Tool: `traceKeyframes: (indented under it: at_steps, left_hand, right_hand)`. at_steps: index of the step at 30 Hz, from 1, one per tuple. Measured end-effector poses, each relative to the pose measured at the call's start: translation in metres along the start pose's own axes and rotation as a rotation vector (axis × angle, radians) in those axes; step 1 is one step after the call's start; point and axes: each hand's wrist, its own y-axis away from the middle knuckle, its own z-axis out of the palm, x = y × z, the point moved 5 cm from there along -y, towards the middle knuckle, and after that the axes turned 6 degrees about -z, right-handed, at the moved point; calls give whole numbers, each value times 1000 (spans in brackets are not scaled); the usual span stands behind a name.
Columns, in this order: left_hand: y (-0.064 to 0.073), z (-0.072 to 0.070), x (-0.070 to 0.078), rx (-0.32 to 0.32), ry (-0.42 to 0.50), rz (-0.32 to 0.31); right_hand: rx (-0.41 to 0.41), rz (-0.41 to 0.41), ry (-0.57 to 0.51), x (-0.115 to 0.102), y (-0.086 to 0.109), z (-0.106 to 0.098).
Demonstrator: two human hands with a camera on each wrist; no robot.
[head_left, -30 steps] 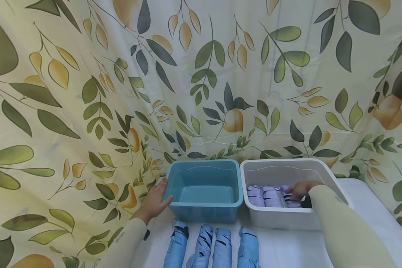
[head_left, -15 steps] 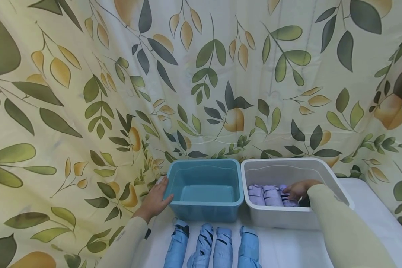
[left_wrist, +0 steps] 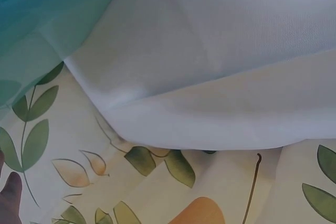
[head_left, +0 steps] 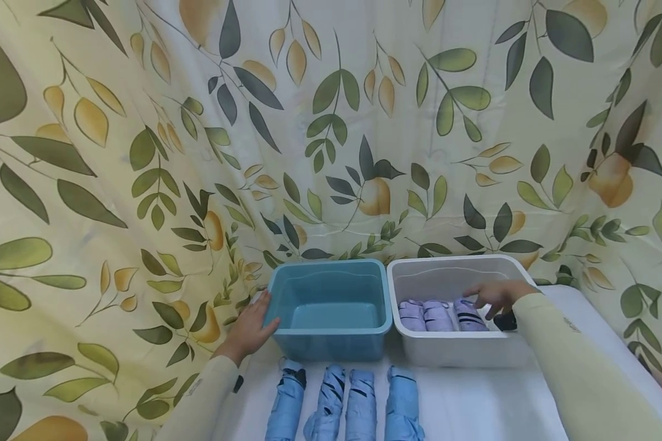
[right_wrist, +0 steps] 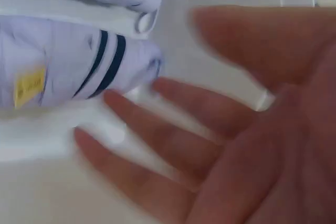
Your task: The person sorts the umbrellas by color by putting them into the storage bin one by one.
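My right hand (head_left: 496,295) is over the white bin (head_left: 463,352), fingers spread and holding nothing. Just beyond its fingertips in the right wrist view lies a folded lilac umbrella (right_wrist: 63,61) with two dark stripes and a yellow label. Two more lilac umbrellas (head_left: 437,316) lie to its left in the bin. My left hand (head_left: 248,331) rests with extended fingers against the left side of the blue bin (head_left: 331,346), whose inside shows bare. In the left wrist view only a bit of fingers (left_wrist: 10,198) shows at the lower left.
Several folded blue umbrellas (head_left: 360,404) lie in a row on the white tabletop (head_left: 469,404) in front of the bins. The bins stand side by side. A leaf-patterned curtain (head_left: 331,153) hangs behind and to the left.
My right hand has let go of the striped lilac umbrella and lifted up and to the right. The head view has shifted slightly; my left hand stays at the blue bin.
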Motion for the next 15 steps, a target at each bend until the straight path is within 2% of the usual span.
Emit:
traceKeyframes:
  at_steps: [5, 12, 15]
  left_hand:
    - [1, 5, -5, 0, -4, -13]
    - [1, 2, -3, 11, -4, -12]
    - [1, 1, -2, 0, -5, -15]
  right_hand:
    - [71, -39, 36, -10, 21, -13]
    - [150, -123, 180, -11, 49, -22]
    - [236, -168, 268, -13, 64, -27]
